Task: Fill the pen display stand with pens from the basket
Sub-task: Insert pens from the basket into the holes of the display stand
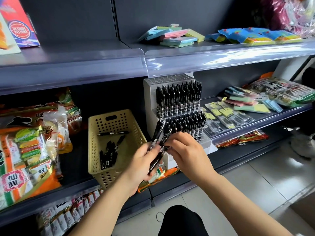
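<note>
**Step in hand:** transfer from hand to stand. The left hand [144, 160] grips a bundle of black pens [157, 133], clicker ends up and leaning toward the stand. The right hand [187, 152] is curled at the bundle and appears to pinch a single pen to draw it out. The fingers partly hide the exact contact.

**Location of task items:** the pen display stand [149, 92], white and stepped, sits on the middle shelf just right of the basket [95, 126]. Its two middle tiers are packed with upright pens. The far top tier [170, 79] shows bare holes. The near bottom tier [202, 139] shows open holes just right of the right hand. A loose heap of pens [108, 156] lies in the basket, with one more lying across its far end.

**Next move, as judged:** separate one pen, bring it upright over a free hole and seat it, most readily in the near tier.

**Clearances:**
- The upper shelf edge [204, 60] overhangs the top tier closely, so entry there would likely need an angled approach from the front.
- The packed row directly behind the near tier leaves little margin, and a careless approach could knock seated pens.
- Flat packets [226, 116] lie close against the stand's right side.
- Snack bags [25, 150] lie left of the basket, apart from it.
- Open room lies in front of the shelf, on the near side.
</note>
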A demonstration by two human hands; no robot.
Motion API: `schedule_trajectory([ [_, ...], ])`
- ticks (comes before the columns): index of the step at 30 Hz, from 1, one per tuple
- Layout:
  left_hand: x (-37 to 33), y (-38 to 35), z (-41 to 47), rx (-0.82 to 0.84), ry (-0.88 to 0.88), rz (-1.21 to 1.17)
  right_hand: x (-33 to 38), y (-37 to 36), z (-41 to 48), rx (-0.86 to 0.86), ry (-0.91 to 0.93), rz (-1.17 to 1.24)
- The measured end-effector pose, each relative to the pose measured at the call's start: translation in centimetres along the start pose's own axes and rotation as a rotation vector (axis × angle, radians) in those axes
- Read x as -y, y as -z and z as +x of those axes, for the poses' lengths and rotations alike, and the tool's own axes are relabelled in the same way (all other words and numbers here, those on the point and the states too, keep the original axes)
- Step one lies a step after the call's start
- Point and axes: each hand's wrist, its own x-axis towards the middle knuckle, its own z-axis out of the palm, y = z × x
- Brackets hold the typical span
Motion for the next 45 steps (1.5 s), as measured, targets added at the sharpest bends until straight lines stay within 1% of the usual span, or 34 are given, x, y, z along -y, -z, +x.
schedule_trajectory([
  [2, 0.3, 0.0, 0.5, -0.109, 0.027, 0.047, -0.6, 0.1, -0.5, 0.028, -0.033, -0.001],
  [3, 0.5, 0.1, 0.8, -0.143, 0.027, 0.029, -0.9, 0.1, -0.7, 0.039, -0.090, 0.029],
  [5, 0.6, 0.3, 1.2, -0.172, 0.004, -0.037, -1.3, 0.4, -1.1, 0.028, -0.260, 0.145],
  [7, 0.8, 0.5, 1.4, -0.188, -0.018, -0.036, -1.6, 0.6, -1.2, 0.022, -0.458, 0.341],
  [9, 1.0, 0.4, 1.5, -0.196, -0.038, -0.030, -1.7, 0.9, -1.0, 0.059, -0.661, 0.658],
  [11, 1.2, 0.4, 1.8, -0.197, -0.043, -0.028, -1.8, 1.1, -0.8, 0.025, -0.840, 0.910],
  [12, 1.2, 0.3, 1.8, -0.194, -0.043, -0.023, -1.9, 1.2, -0.7, 0.000, -0.910, 0.986],
  [14, 1.2, 0.2, 2.0, -0.187, -0.049, -0.011, -2.2, 1.4, -0.4, -0.036, -0.972, 1.054],
  [17, 1.1, 0.1, 2.1, -0.177, -0.058, -0.011, -3.2, 1.6, -0.2, -0.050, -0.980, 1.026],
  [20, 1.2, 0.0, 2.4, -0.166, -0.056, 0.001, -4.9, 2.0, 0.3, -0.085, -0.979, 0.928],
  [21, 1.2, 0.0, 2.5, -0.163, -0.058, 0.009, -5.8, 2.1, 0.5, -0.098, -0.974, 0.859],
  [25, 1.5, -0.2, 2.9, -0.153, -0.060, 0.014, -8.9, 3.0, 1.0, -0.072, -0.906, 0.435],
  [30, 1.8, -0.2, 3.4, -0.144, -0.038, 0.011, -10.5, 2.8, 1.1, -0.031, -0.795, 0.188],
  [33, 1.9, -0.1, 3.5, -0.144, -0.041, 0.024, -10.5, 2.0, 1.1, -0.020, -0.790, 0.178],
  [37, 1.9, 0.0, 3.5, -0.137, -0.045, 0.031, -9.6, 1.2, 1.6, 0.020, -0.711, 0.172],
  [41, 2.0, 0.1, 3.5, -0.136, -0.038, 0.029, -9.5, 0.3, 2.1, 0.141, -0.654, 0.136],
  [45, 1.9, 0.3, 3.3, -0.134, -0.039, 0.012, -9.4, -0.1, 2.3, 0.237, -0.672, 0.133],
])
